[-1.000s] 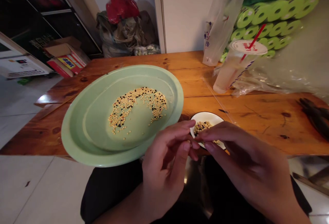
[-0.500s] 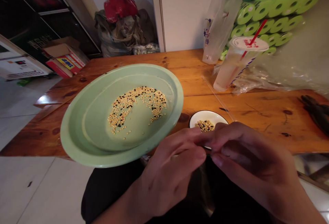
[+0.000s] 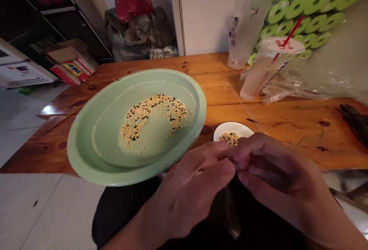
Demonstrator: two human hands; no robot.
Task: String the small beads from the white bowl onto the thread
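My left hand and my right hand meet at the fingertips in front of a small white dish. Both are closed in a pinch; whatever lies between the fingers is too small and dark to make out. Yellow and dark beans rest in the dish, whose near side my fingers cover. To the left, a large green basin stands on the wooden table, holding a curved band of mixed yellow and black beans.
Behind the dish stands a plastic cup with a red straw, beside a clear bag. Green rolls are stacked at the back right. A dark object lies at the right edge. An open carton is at the back left.
The view has shifted slightly. Both hands remain together at the fingertips, with the left fingertips a little nearer the right ones.
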